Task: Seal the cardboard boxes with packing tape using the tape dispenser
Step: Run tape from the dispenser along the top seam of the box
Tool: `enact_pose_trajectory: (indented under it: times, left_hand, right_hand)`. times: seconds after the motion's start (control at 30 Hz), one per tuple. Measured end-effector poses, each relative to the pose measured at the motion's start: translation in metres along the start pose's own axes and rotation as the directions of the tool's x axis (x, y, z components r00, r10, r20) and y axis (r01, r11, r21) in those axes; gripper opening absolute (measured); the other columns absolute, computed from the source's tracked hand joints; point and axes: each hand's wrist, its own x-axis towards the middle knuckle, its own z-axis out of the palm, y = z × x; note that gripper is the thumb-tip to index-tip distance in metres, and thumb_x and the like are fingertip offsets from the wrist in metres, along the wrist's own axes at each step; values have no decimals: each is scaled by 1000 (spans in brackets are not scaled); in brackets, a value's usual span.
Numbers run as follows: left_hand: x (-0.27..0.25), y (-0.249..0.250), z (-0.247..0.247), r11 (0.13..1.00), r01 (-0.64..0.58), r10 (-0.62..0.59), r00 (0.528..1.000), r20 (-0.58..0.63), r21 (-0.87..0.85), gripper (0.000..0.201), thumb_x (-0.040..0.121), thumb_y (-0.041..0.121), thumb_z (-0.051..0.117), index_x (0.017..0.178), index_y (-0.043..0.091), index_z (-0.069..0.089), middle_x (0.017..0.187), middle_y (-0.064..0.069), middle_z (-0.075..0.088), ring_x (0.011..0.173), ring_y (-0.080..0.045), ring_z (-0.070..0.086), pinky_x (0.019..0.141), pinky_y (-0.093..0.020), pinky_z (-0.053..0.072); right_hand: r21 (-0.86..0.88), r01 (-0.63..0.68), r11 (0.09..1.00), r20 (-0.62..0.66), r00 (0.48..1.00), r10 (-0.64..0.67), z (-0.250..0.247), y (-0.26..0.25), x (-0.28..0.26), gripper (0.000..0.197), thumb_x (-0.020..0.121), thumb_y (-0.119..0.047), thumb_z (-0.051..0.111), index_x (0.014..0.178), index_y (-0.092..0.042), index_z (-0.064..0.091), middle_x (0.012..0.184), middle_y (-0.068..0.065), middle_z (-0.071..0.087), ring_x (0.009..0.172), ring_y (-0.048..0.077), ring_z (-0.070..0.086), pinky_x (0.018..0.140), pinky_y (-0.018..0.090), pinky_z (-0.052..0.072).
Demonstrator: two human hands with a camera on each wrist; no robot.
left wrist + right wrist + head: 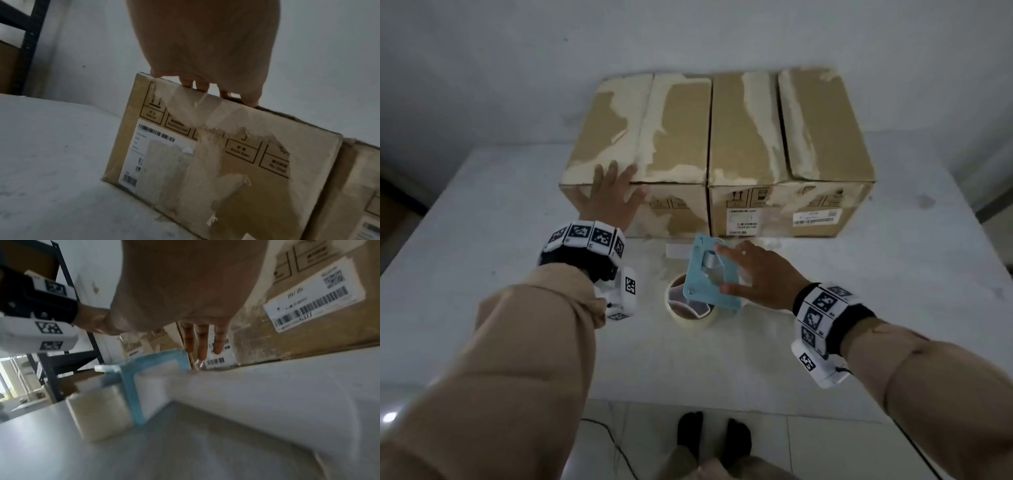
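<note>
While the left hand (613, 198) lies flat with fingers spread over the front top edge of the left cardboard box (640, 137), the right hand (753, 274) hangs loose and released over the blue tape dispenser (710, 274), fingers straight, not gripping it as far as I can see. That dispenser sits on the white worktop (482, 240) just in front of the boxes, with its roll of clear packing tape (690, 308) on the near side. Right cardboard box (791, 137) is pushed up against the left one, both with barcode labels on the front and lots of torn patches where old tape got ripped off. A black shelf frame (61, 369) shows in the right wrist view, off to the side.
</note>
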Motion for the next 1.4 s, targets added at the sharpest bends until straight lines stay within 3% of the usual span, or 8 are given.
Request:
enact_pose_trajectory:
  times: [0.17,0.33,0.57,0.73,0.87,1.03,1.2,1.4]
  left_hand:
    - [6,-6,5,999,-10,9,999,37,41,53,95,50,29,145,34,22,158,4,8,146,-17,3,115,-55,2]
    - [6,-7,7,995,-4,1,1000,27,97,55,94,54,27,145,36,20,158,5,7,146,-16,2,114,-59,-4]
    - [8,-8,-7,972,-41,33,999,37,231,51,93,57,22,142,41,26,155,7,20,142,-20,19,110,-62,-2]
    - [21,-15,-24,987,-49,47,999,22,153,49,93,56,24,132,37,46,143,2,45,134,-25,36,113,-57,0]
    - [41,-22,-45,991,-117,112,990,-81,-65,42,94,46,40,124,22,56,122,-7,64,114,-26,56,108,-41,30]
    - [79,-39,-59,969,-232,228,972,-60,-83,49,90,50,46,120,14,59,130,-14,54,119,-33,50,98,-41,38]
    - [116,-56,-65,977,-211,212,977,-7,35,62,88,52,46,141,21,36,153,-6,26,138,-30,27,112,-44,25]
    - [129,-79,-54,990,-126,110,976,189,70,69,92,43,45,148,23,11,158,-4,0,144,-27,10,116,-47,17]
  right_hand:
    - [-152,20,988,70,998,-10,31,8,-8,101,59,-86,26,145,-36,6,123,12,40,101,27,46,83,36,45]
    - [-2,88,996,-56,995,-88,42,5,-9,79,73,-67,49,138,-30,24,103,15,54,83,28,53,67,39,52]
    - [-88,107,990,-94,989,-115,12,-8,-32,83,73,-73,35,135,-19,42,98,14,58,82,28,56,65,28,39]
    - [107,34,994,-111,994,-22,-36,-33,-49,73,77,-75,36,136,-32,34,109,3,59,82,17,56,65,23,44]
    - [355,70,932,-229,973,14,-83,-51,-46,38,75,-68,39,108,-50,37,85,-11,59,66,6,57,55,12,44]
    - [714,224,664,-394,912,116,-122,-74,-16,63,71,-76,49,103,-22,54,80,11,55,66,18,54,57,29,47]
    - [700,299,648,-469,877,102,-155,-99,17,21,90,-44,45,91,-24,51,67,-16,64,54,-1,55,49,14,45]
    - [646,366,669,-623,759,187,-168,-111,56,26,69,-33,72,90,-29,58,76,-7,67,60,11,61,51,23,51]
